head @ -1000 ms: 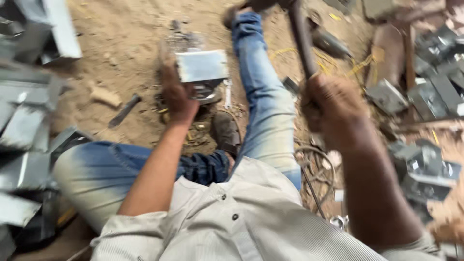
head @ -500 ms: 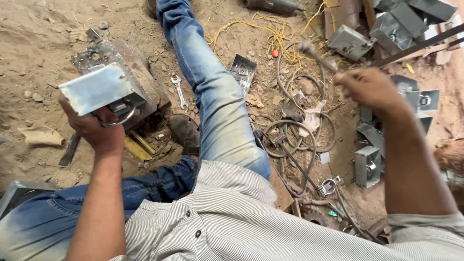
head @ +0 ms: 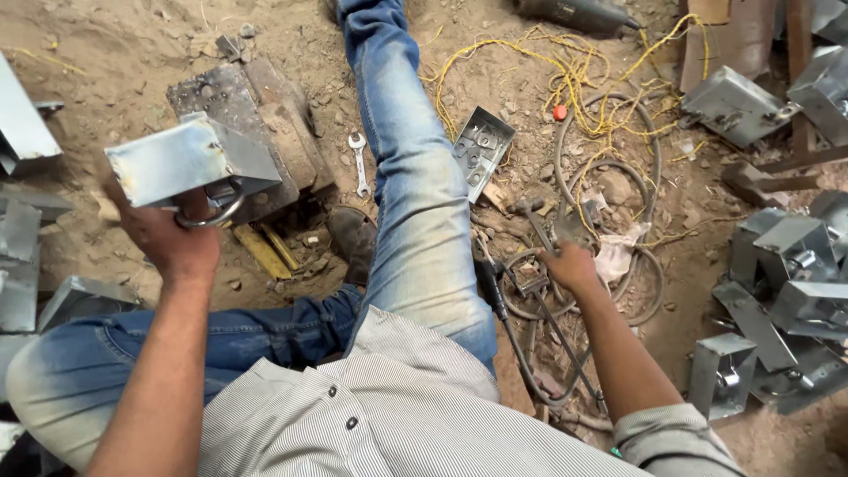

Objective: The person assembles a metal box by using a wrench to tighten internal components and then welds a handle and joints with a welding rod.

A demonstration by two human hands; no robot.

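Observation:
My left hand (head: 172,240) is raised over the sand and grips the round ring handle under a shiny sheet-metal box (head: 181,159), which is tilted in the air above a rusty steel plate (head: 231,104). My right hand (head: 570,265) is low at the ground to the right of my outstretched leg (head: 415,203). Its fingers are curled on the handle of a hammer (head: 530,210), whose head lies among grey cables (head: 618,177). A thin rod tool (head: 565,344) lies just under that hand.
A spanner (head: 359,164) and an open metal box (head: 482,148) lie either side of my leg. Tangled yellow wire (head: 565,71) and a dark power tool (head: 574,12) are at the top. Several metal boxes (head: 791,274) pile up at the right, and metal sheets (head: 19,124) lie at the left.
My right hand came down from a raised position with the hammer to the ground by the cables. My left hand lifted the metal box off the plate and moved it left.

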